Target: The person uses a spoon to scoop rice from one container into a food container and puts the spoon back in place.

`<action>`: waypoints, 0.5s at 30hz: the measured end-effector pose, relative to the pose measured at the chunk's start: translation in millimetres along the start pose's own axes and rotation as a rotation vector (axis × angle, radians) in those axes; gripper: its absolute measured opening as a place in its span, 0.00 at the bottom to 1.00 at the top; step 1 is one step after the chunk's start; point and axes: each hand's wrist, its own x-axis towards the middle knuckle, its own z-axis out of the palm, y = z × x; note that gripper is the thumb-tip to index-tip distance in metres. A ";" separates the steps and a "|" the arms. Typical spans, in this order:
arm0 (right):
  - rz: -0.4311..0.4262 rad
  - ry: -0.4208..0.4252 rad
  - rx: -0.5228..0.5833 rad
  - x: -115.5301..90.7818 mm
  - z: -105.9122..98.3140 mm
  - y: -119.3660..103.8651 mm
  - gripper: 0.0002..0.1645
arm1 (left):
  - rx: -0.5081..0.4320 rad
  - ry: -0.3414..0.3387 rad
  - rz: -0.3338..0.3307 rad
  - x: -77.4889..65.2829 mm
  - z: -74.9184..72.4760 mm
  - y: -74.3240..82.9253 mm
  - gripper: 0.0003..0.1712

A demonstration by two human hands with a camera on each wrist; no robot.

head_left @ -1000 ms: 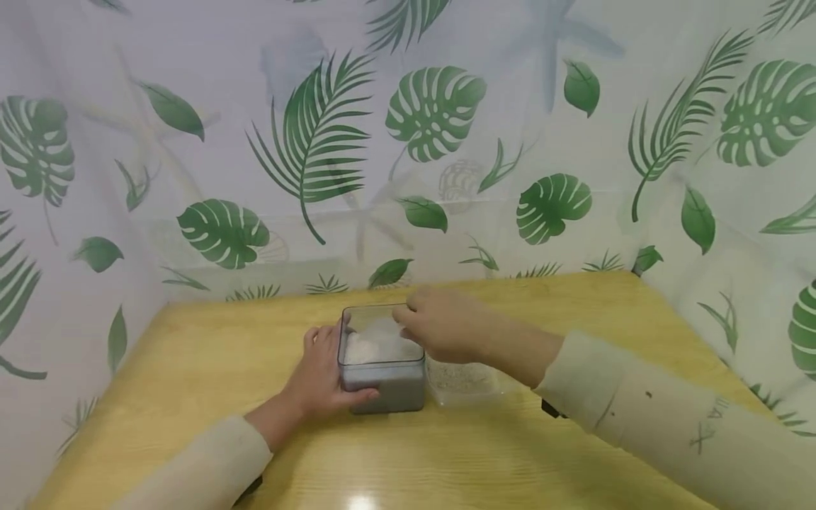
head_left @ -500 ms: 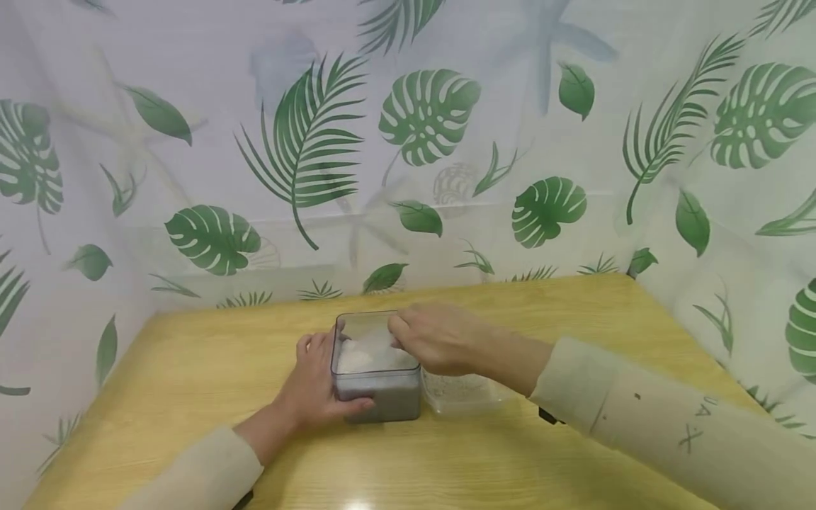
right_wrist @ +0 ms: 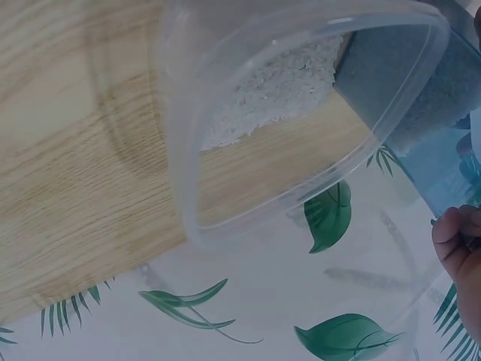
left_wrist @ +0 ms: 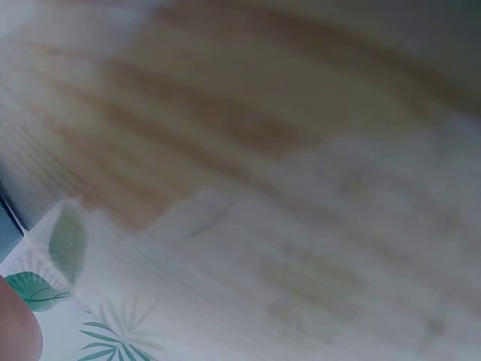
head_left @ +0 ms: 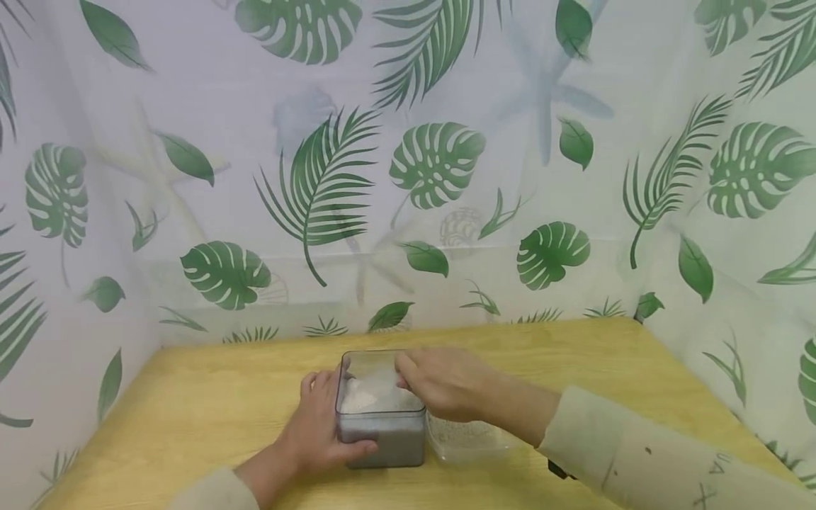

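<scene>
A grey see-through bin [head_left: 385, 448] stands on the table in the head view, with white rice-like grains [head_left: 358, 398] inside. My left hand [head_left: 319, 432] holds its left side, thumb across the front wall. Over the bin's right rim is my right hand [head_left: 449, 386], fingers curled round a whitish translucent piece that is mostly hidden and reaches into the bin. Right beside the bin sits a clear plastic container [head_left: 468, 453], partly under the right forearm. In the right wrist view, white rice [right_wrist: 259, 101] lies in this container, and the right hand's curled fingers [right_wrist: 453, 244] show at the edge.
The wooden table [head_left: 242, 382] meets a leaf-printed sheet [head_left: 440, 283] at the back and sides. The left wrist view is mostly a blurred beige sleeve [left_wrist: 225, 113].
The head view has tilted up, so everything sits lower in it. The right hand has sunk slightly against the bin's rim. The left hand keeps its hold on the bin.
</scene>
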 end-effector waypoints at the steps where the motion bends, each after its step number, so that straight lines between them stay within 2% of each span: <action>1: -0.007 0.007 -0.009 -0.8 1.2 0.0 0.12 | -0.002 0.001 0.001 -0.9 0.5 0.2 0.75; 5: -0.037 0.024 -0.034 -1.2 1.6 1.7 0.11 | 0.009 0.006 0.024 0.5 0.0 0.0 0.75; 11: -0.038 0.143 -0.140 0.3 1.4 5.2 0.11 | 0.019 0.035 0.027 12.0 -1.0 -3.0 0.74; 15: -0.050 0.109 -0.119 -7.6 12.4 -0.1 0.12 | 0.010 -0.005 0.039 -2.7 4.9 -1.7 0.75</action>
